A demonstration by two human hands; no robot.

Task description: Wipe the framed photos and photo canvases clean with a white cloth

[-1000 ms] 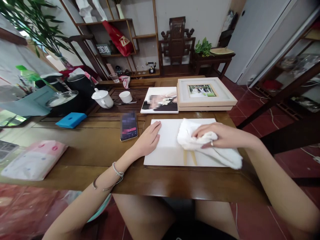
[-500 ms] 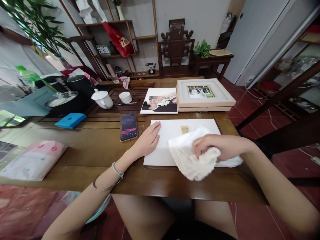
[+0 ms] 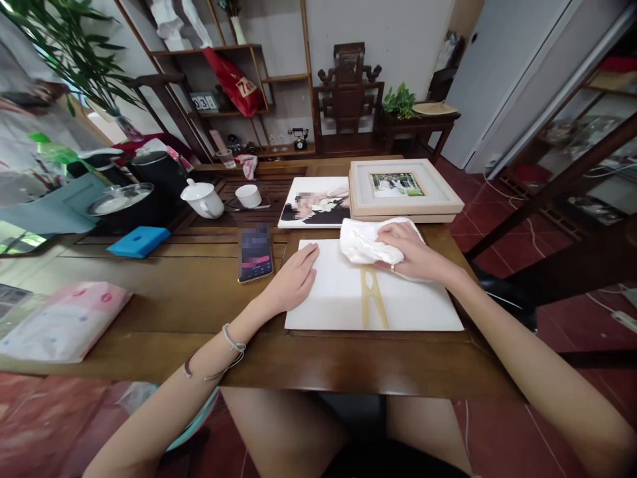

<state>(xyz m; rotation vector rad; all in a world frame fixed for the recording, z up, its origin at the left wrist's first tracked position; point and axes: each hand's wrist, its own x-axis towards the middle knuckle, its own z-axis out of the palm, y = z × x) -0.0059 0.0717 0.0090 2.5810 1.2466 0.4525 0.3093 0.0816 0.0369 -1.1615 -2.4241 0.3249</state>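
Note:
A white rectangular panel (image 3: 328, 312) lies flat before me near the table's front edge. My left hand (image 3: 297, 277) rests flat on its left side, fingers stretched out and together. In my right hand (image 3: 409, 254) is a bunched white cloth (image 3: 361, 242), pressed over the panel's far edge. Below the cloth, a yellowish A-shaped piece (image 3: 372, 302) shows on the panel; its upper end is covered by the cloth. Just left of my left hand lies a phone (image 3: 255, 255) with its screen lit.
Behind the panel are a photo print (image 3: 314, 204) and a framed picture (image 3: 405, 189). To the left stand a white lidded cup (image 3: 203, 199), a small white cup (image 3: 248, 196), a blue block (image 3: 138, 241), a dark pot (image 3: 124, 206) and a plastic-wrapped pack (image 3: 64, 322).
My right hand has moved the cloth from the panel's front edge to its far edge. More of the yellowish piece is uncovered toward me. My left hand has stayed in place.

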